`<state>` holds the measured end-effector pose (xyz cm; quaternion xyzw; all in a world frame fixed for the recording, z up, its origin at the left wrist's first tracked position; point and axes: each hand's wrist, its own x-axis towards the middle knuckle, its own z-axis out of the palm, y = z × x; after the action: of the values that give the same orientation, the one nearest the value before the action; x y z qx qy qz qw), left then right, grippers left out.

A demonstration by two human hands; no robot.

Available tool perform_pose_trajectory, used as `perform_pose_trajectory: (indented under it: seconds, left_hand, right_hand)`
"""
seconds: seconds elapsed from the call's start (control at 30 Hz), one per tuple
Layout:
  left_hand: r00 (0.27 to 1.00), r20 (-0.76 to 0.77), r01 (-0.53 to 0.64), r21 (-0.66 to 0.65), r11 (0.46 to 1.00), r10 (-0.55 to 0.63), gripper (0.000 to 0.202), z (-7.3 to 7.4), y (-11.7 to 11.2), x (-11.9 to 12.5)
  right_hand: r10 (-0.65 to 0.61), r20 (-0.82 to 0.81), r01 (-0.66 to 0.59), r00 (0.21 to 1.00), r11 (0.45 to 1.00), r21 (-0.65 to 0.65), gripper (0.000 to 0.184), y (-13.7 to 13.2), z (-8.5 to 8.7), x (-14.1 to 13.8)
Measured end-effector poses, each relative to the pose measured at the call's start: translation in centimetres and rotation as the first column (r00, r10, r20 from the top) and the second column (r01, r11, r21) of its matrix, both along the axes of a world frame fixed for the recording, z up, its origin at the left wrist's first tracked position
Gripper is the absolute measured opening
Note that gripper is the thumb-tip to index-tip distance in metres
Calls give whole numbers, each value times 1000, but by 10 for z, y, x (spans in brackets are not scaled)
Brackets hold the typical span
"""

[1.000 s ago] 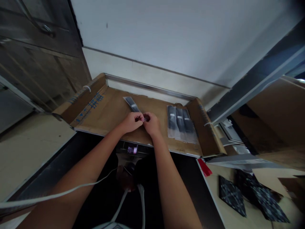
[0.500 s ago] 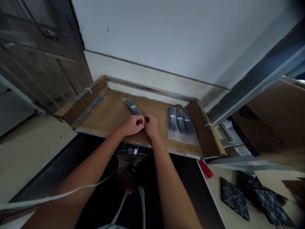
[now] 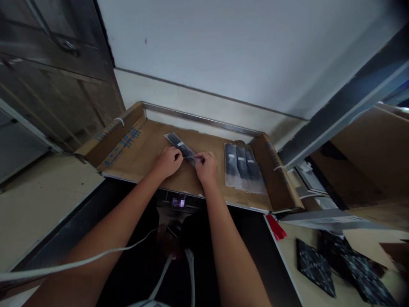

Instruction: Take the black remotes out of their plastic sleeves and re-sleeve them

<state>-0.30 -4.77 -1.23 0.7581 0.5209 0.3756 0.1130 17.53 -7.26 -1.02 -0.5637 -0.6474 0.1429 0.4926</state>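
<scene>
A long clear packet with a black strip inside (image 3: 179,145) lies slanted on a flattened cardboard sheet (image 3: 140,149). My left hand (image 3: 166,161) rests on the packet's middle with its fingers curled over it. My right hand (image 3: 207,165) pinches the packet's near end between thumb and fingers. To the right, three similar packets (image 3: 243,166) lie side by side on the same cardboard.
A metal rail (image 3: 198,119) runs along the wall behind the cardboard. White cables (image 3: 96,256) cross the dark gap below my arms. Black patterned squares (image 3: 315,266) lie on the bench at the lower right, by a red tag (image 3: 275,226).
My hands have drawn apart: the left slid left along the packet, the right moved right with its end. The packet now lies stretched out between them.
</scene>
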Motion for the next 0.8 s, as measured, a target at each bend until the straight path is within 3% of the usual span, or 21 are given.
perform_pose_trajectory:
  seconds: [0.13,0.23,0.3,0.4,0.47,0.57,0.7,0.8]
  left_hand:
    - [976,196,-77,-89,993,93,15,-1,10,-2]
    - [921,371,-36,-221,975,118,14,2,20,3]
    - [824,543,71,-380,922,160,18,7,26,13]
    - [607,729,197,-522,830,315,37,12,34,34]
    - [526,760,151,-525,838,382,45,12,40,45]
    - [468,791,101,-492,865,395,49,9,49,52]
    - [341,901,323,-380,867,268,52,4,53,49]
    - [292,942,522,-301,798,164,46,7,45,48]
  right_hand:
    - [-12,-73,15,997,1000,27,26,-1,1,2]
    - [-32,-194,38,980,999,27,24,3,-1,5]
    - [-32,-281,38,959,999,16,22,6,-2,7]
    - [-30,-332,28,943,1000,-12,24,7,-3,6]
    - [-5,-323,0,946,1000,-15,24,5,-2,5]
    - [89,-331,-92,940,996,6,24,2,-1,4]
    - [26,-521,-78,853,994,-77,38,8,-3,7]
    - [-19,-583,-80,812,986,-144,40,14,-5,8]
